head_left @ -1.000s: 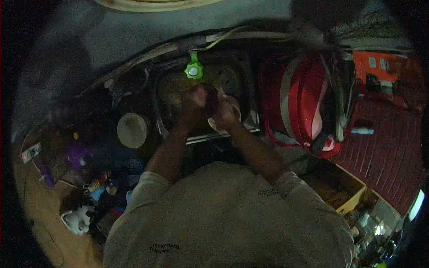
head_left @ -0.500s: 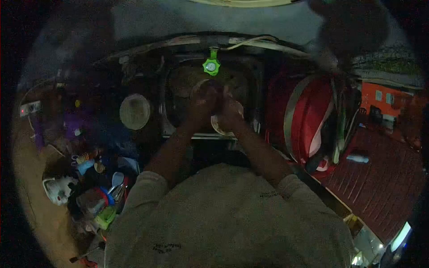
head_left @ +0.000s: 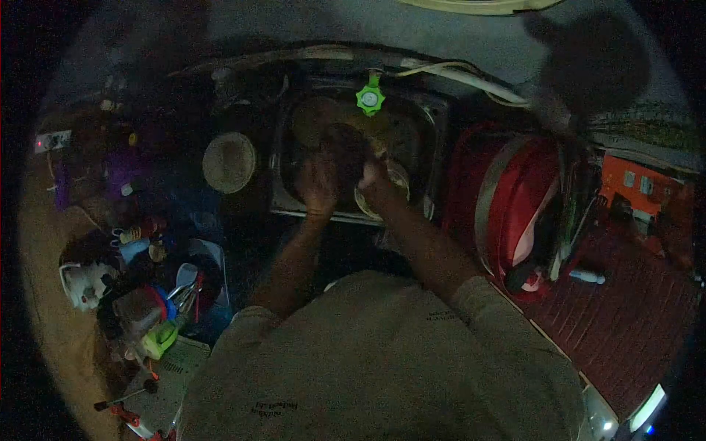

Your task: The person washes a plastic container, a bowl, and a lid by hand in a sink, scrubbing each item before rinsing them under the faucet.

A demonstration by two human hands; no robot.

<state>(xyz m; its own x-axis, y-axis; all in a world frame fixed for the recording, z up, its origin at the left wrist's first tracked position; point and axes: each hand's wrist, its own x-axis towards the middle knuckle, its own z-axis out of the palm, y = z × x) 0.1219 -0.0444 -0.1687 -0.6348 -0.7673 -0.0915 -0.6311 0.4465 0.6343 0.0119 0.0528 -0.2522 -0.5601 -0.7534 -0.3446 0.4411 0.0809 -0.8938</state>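
Both of my hands are over a metal sink [head_left: 278,169] in dim light. My left hand [head_left: 318,185] is at the left edge of a dark round thing [head_left: 344,151], its fingers curled against it. Its kind is too dark to make out. On the other side, my right hand [head_left: 373,176] is closed near the right edge of that thing; what its fingers hold is hidden. Partly under my right wrist is a pale round dish [head_left: 398,180]. A green tap handle [head_left: 370,98] stands at the back of the sink, beyond my hands.
Left of the sink is a round pale lid or plate [head_left: 229,162]. Utensils [head_left: 187,283] and containers crowd the lower left. A red basin-like thing [head_left: 507,198] stands at the right, near a dark red ridged surface [head_left: 618,316] with a small bottle [head_left: 587,276].
My hands have moved apart, the left one shifting left and nearer to me. The dark round thing shows more plainly between them. The whole view has shifted slightly.
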